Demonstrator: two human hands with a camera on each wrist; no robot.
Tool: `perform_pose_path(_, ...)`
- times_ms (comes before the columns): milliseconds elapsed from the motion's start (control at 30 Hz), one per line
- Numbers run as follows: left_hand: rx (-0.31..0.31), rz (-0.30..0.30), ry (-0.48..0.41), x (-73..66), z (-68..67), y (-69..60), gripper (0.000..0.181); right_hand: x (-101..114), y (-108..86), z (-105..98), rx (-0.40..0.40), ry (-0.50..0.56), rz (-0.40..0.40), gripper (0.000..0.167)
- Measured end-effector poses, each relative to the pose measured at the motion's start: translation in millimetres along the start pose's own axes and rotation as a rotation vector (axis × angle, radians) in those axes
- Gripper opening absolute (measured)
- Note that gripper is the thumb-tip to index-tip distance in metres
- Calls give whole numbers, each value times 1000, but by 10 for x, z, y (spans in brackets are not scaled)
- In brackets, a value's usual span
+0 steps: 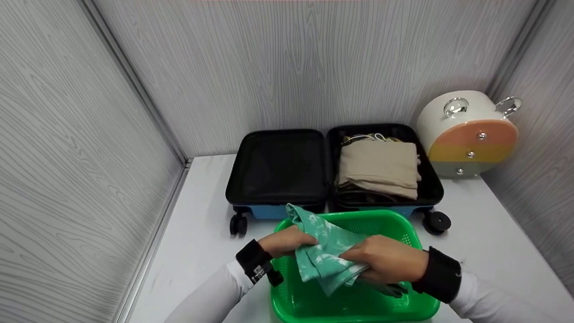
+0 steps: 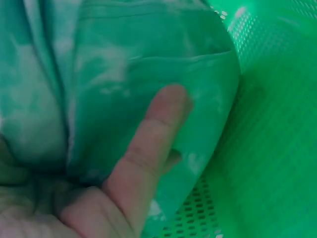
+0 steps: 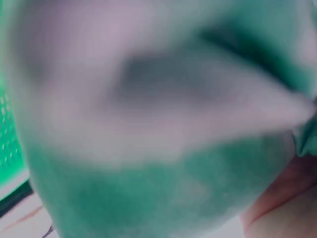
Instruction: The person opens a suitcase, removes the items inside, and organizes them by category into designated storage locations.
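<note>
The left hand (image 1: pixel 287 241) and the right hand (image 1: pixel 390 258) each pinch a green-and-white tie-dyed garment (image 1: pixel 329 235), thumbs on top, holding it above a green perforated basket (image 1: pixel 354 319) on the white worktop (image 1: pixel 188 233). Beyond lies an open suitcase (image 1: pixel 278 166), folded beige clothing (image 1: pixel 379 166) in its right half; a round drawer box (image 1: pixel 471 137) stands beside it.

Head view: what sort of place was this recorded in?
Probably a small partitioned booth set up for recording, rather than a lived-in room: grey wood-grain panels enclose three sides, a white work surface fills the space between, and black bands circle both of the person's wrists.
</note>
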State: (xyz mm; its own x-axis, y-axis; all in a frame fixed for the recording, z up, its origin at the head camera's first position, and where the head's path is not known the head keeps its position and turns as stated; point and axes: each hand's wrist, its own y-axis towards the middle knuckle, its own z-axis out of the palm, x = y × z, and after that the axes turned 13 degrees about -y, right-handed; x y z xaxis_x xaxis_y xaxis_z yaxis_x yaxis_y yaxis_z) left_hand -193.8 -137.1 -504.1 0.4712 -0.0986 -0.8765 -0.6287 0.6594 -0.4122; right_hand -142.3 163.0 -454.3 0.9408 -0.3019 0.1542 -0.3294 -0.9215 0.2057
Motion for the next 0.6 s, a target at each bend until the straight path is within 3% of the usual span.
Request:
perform_pose_path(233, -10, -27, 38, 13, -55, -47, 52, 94, 49, 246, 224, 97, -18, 37)
perform_pose_path(333, -33, -22, 64, 26, -89, -69, 54, 101, 90, 321, 279, 130, -8, 41)
perform_pose_path(433, -94, 3, 145, 1, -124, -100, 49, 88, 152, 386, 324, 168, 10, 42)
perform_pose_path(600, -220, 78, 380, -50, -147, -160, 41, 51, 249, 506, 439, 267, 23, 46)
